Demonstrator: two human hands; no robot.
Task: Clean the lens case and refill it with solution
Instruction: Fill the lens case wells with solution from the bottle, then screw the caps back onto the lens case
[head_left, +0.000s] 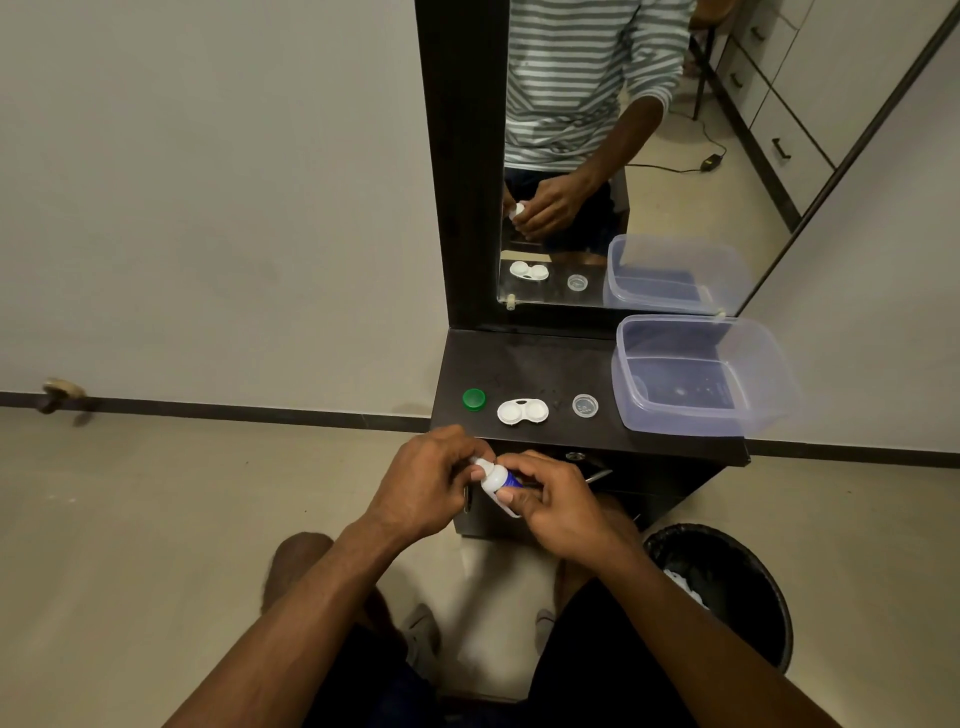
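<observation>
White bottle up, both hands on it

Right hand (558, 506) wrapped the solution bottle (496, 480) body; left hand (428, 478) pinched its cap. Light, squeezable plastic, probably, so best gripped mid-body, gently. Lens case (522, 411) lay open on the dark shelf (535, 364), between green cap (474, 399) and clear cap (585, 405).

You were in a home bedroom/dressing corner: dark dressing table (530, 364) w/ tall mirror (597, 156) at upper centre, drawers (779, 119) reflected upper right, tiled floor (156, 519), black bin (737, 571) lower right.
</observation>
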